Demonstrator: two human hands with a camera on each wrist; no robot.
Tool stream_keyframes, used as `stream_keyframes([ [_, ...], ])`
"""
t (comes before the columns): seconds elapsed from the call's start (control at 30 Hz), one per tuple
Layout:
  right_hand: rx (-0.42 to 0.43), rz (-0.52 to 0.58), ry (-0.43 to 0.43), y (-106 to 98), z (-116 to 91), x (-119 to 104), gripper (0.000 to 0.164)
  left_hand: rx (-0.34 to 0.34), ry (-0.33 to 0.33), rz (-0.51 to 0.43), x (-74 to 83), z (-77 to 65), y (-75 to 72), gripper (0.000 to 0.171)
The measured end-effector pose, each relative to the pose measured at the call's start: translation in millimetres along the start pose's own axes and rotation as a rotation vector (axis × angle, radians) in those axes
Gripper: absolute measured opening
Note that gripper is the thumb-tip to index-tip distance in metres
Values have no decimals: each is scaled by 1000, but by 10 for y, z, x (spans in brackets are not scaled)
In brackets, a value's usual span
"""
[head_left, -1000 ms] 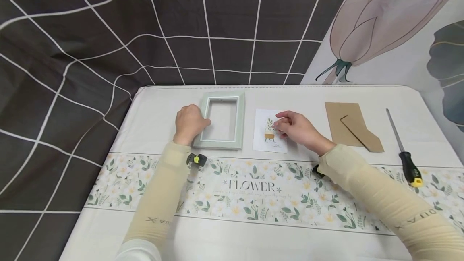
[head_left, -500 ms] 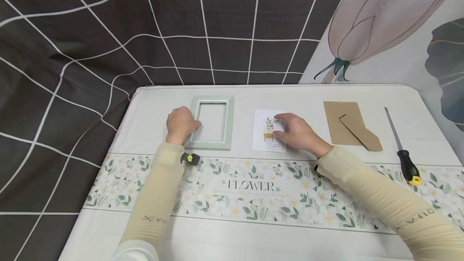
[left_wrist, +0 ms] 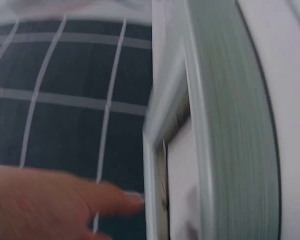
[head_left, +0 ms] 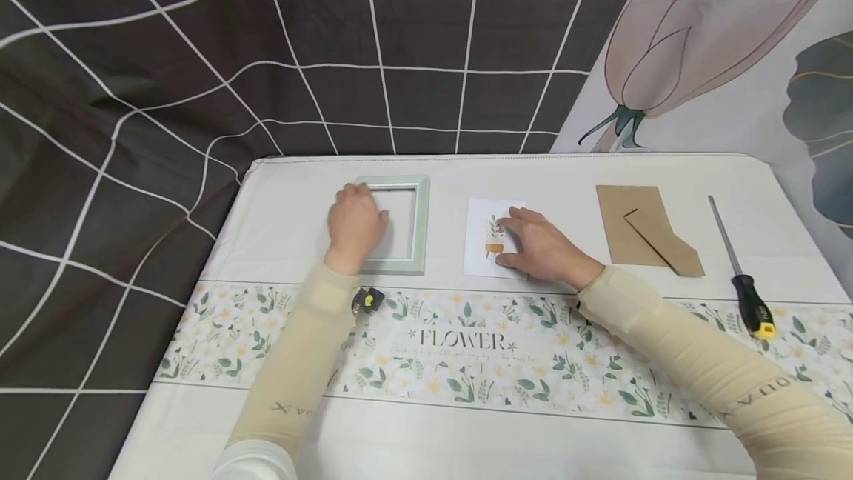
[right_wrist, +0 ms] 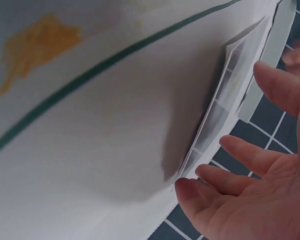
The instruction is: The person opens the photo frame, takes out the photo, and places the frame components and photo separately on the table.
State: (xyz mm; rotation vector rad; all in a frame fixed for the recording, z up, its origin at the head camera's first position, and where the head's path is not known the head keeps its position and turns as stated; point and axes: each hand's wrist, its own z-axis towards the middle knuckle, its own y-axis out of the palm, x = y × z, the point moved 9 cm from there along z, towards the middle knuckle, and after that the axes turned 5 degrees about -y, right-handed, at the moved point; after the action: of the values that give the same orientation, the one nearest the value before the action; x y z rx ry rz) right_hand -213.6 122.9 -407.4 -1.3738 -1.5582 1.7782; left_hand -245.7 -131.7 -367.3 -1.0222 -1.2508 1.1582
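A pale green picture frame lies flat on the white tablecloth. My left hand is over its left side and hides part of that border. In the left wrist view the fingers extend loosely beside the frame's border, gripping nothing. To the right lies a white card printed with a potted plant. My right hand hovers over the card's right part, thumb and fingers spread. The right wrist view shows the card's glossy face edge-on, with my fingertips right at its near edge.
A brown backing board with a folding stand lies on the right. Beyond it is a screwdriver with a black and yellow handle. A floral printed band crosses the cloth; a dark grid curtain hangs behind.
The frame slid left with my left hand, then stayed while the hand moved right over its border. My right hand's fingers spread apart over the card.
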Motion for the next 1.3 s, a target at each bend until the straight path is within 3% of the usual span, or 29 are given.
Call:
stream_keyframes([
  [0.07,2,-12,-11,6,8,-5,70,28,160,-4,286,-45,-15,58],
  [0.13,-3,-24,-25,17,18,-11,72,-15,313,-12,570,-110,39,64],
  [0.2,-12,-27,-46,32,32,-24,73,-124,415,-10,804,-185,152,79],
  [0.27,-26,-36,-62,52,45,-34,74,-248,471,6,975,-252,284,90],
  [0.37,-40,-51,-77,70,62,-34,75,-368,503,31,1156,-302,432,101],
  [0.57,-72,-50,-85,98,71,-33,75,-438,539,93,1312,-277,619,107],
  [1.3,-102,-54,-152,99,18,56,72,-420,557,65,1320,-248,648,108],
])
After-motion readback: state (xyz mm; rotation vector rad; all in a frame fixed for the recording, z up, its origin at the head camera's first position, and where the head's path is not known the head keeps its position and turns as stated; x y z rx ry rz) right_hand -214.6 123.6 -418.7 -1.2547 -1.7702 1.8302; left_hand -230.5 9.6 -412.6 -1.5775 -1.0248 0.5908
